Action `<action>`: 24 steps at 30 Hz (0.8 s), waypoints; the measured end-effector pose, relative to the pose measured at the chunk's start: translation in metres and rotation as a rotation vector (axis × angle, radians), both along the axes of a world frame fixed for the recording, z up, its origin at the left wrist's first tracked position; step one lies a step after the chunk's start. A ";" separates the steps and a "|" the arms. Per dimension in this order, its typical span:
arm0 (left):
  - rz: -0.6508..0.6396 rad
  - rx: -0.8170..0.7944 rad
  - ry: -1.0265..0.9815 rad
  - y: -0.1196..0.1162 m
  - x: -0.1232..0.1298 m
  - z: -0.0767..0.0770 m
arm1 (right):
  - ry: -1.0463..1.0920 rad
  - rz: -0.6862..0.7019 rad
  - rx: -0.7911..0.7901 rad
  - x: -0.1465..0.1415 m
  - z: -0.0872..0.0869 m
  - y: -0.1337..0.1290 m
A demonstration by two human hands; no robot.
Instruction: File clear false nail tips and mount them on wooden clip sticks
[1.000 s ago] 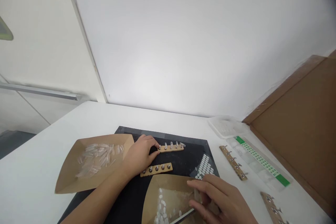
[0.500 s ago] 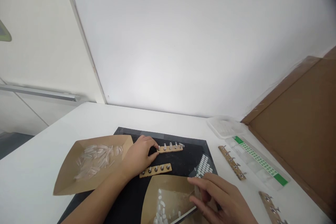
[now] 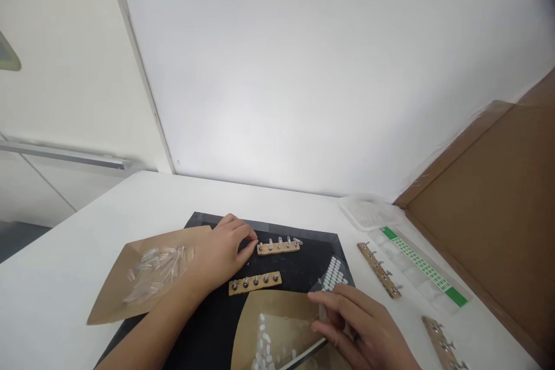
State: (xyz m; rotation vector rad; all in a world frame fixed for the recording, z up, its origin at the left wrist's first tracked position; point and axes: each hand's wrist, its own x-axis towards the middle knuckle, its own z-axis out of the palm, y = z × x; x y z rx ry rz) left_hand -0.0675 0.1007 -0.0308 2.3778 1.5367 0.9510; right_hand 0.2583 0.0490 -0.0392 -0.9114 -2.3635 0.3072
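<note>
My left hand (image 3: 226,248) lies at the left end of the far tan strip (image 3: 277,248), thumb and forefinger pinched together beside its first metal stud. Whatever they hold, if anything, is hidden. Small clear sleeves (image 3: 280,241) stand along that strip, and one leans out at its right end. Nearer me, a second tan strip (image 3: 255,282) carries a row of metal studs. My right hand (image 3: 362,324) hovers over a brown tray (image 3: 286,300) holding small white oval pieces (image 3: 262,347). Its thumb and forefinger are apart, the other fingers curled.
A brown tray (image 3: 108,295) of clear plastic pieces stands left on the black mat (image 3: 208,324). White ovals on a clear sheet (image 3: 333,274) lie at right. Beyond are studded strips (image 3: 379,270), a green-ended clear case (image 3: 420,257), a clear tray (image 3: 368,212) and a cardboard panel (image 3: 485,196).
My left fingertips have shifted slightly left, off the far strip's end, showing its first stud and sleeve. My right hand keeps nearly the same pose. The view has tilted up a little.
</note>
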 end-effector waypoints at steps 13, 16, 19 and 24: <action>-0.300 0.156 -0.188 -0.035 0.042 0.019 | 0.098 -0.024 0.007 -0.009 0.002 -0.004; -0.339 0.024 -0.295 -0.045 0.056 0.016 | 0.120 -0.003 0.026 -0.014 0.003 -0.006; -0.336 -0.084 -0.348 -0.052 0.064 0.013 | 0.132 -0.004 0.026 -0.018 0.005 -0.009; -0.283 -0.118 -0.395 -0.056 0.068 0.014 | 0.167 -0.057 0.049 -0.022 0.009 -0.012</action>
